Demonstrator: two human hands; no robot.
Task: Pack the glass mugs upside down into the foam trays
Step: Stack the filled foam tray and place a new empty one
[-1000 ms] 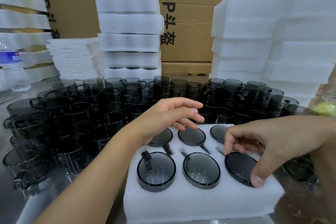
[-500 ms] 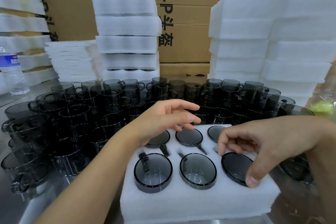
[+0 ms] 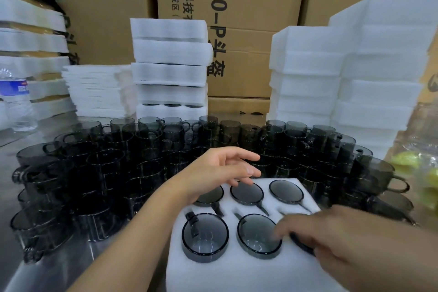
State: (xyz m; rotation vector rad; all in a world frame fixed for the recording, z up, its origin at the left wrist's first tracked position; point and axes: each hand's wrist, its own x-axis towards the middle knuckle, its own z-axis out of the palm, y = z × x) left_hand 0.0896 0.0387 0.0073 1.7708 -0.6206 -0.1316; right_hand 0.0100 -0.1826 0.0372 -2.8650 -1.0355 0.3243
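A white foam tray (image 3: 213, 275) lies in front of me with smoky grey glass mugs set upside down in its holes, bases up. The front left mug (image 3: 205, 237) stands higher than the others. My left hand (image 3: 220, 170) hovers open over the tray's back left hole, holding nothing. My right hand (image 3: 331, 242), blurred, rests over the front right mug (image 3: 301, 245), with its fingertips spread toward the front middle mug (image 3: 257, 236). A crowd of upright grey mugs (image 3: 118, 173) fills the table behind and to the left.
Stacks of white foam trays stand at the back centre (image 3: 170, 64), back right (image 3: 355, 73) and left (image 3: 30, 38), before cardboard boxes (image 3: 237, 7). A water bottle (image 3: 15, 102) stands far left. A clear bag with yellow-green items (image 3: 422, 173) lies at right.
My right hand has slid left and down over the front right mug, now blurred. My left hand stays over the tray's back left. The camera has tilted up slightly.
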